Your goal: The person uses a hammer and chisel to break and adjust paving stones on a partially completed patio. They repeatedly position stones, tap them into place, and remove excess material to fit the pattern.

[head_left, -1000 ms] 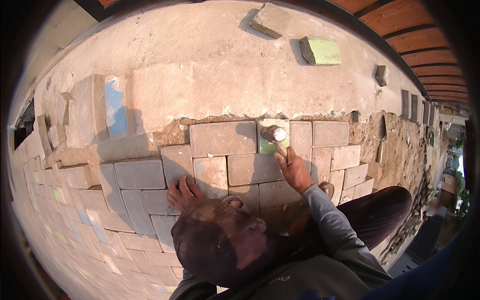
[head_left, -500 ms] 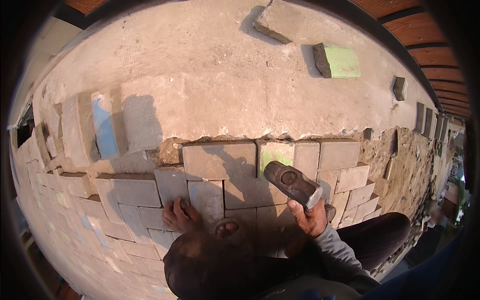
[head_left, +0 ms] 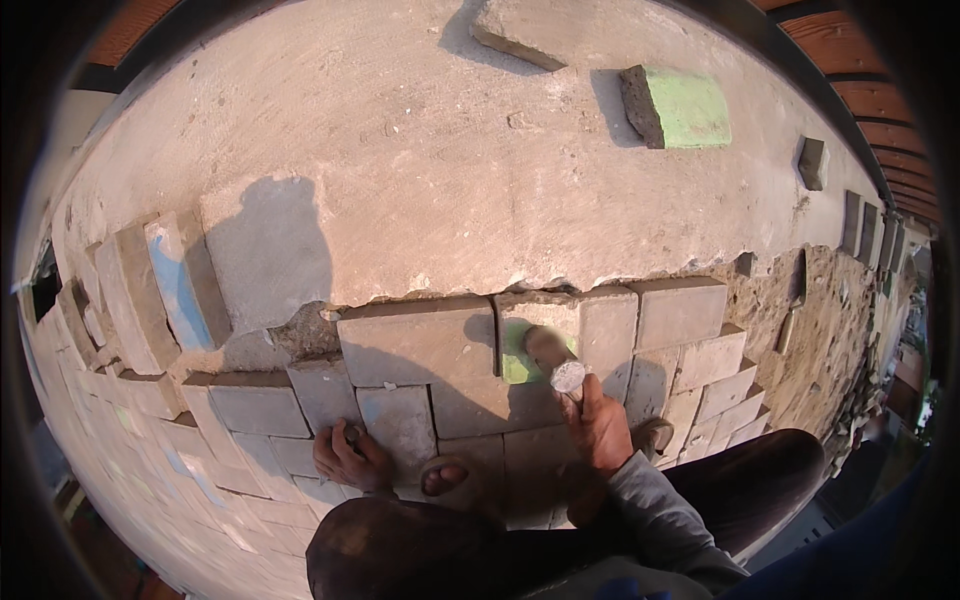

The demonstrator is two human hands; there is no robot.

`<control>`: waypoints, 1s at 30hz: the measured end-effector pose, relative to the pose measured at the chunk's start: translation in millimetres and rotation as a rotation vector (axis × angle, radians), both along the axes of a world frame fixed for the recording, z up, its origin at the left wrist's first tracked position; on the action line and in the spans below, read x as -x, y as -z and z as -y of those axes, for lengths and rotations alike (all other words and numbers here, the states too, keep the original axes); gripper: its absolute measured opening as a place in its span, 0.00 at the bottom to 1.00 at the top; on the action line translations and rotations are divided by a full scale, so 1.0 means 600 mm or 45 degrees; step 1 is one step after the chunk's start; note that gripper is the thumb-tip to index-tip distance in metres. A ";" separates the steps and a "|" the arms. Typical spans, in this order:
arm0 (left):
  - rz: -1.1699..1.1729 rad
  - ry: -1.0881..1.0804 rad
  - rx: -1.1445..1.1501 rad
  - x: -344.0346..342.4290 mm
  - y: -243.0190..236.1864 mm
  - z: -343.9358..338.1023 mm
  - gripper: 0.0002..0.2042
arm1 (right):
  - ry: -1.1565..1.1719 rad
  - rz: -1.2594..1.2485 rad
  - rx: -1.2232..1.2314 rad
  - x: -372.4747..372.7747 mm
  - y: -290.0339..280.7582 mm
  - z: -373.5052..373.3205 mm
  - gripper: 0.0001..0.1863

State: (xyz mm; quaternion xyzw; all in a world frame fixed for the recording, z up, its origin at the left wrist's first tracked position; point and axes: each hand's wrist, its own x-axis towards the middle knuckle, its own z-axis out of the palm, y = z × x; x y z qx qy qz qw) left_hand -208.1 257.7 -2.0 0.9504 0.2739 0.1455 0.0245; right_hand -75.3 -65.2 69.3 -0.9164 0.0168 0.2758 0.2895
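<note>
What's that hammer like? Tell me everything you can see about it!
The hammer has a chunky head that looks like worn metal: one end is brownish and a bit blurred, the other pale, shiny and roundish. The head slants, its pale end nearer the person. The right hand grips the handle close to the head, hiding most of it. In the picture the head overlaps a green-patched paving block; I can't tell whether they touch.

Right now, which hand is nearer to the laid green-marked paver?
The right hand, gripping a club hammer, is just to the lower right of the paver; the left hand is farther, lower left.
</note>
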 end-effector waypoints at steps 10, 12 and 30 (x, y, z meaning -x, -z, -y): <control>-0.032 -0.036 0.011 0.001 0.003 0.004 0.15 | 0.047 -0.139 -0.089 -0.003 -0.001 0.003 0.16; -0.036 -0.011 0.000 0.000 0.000 0.003 0.16 | 0.046 -0.126 -0.109 -0.007 -0.005 0.002 0.16; -0.023 0.063 0.004 0.015 -0.011 -0.014 0.17 | 0.019 0.323 -0.149 -0.016 -0.044 -0.033 0.15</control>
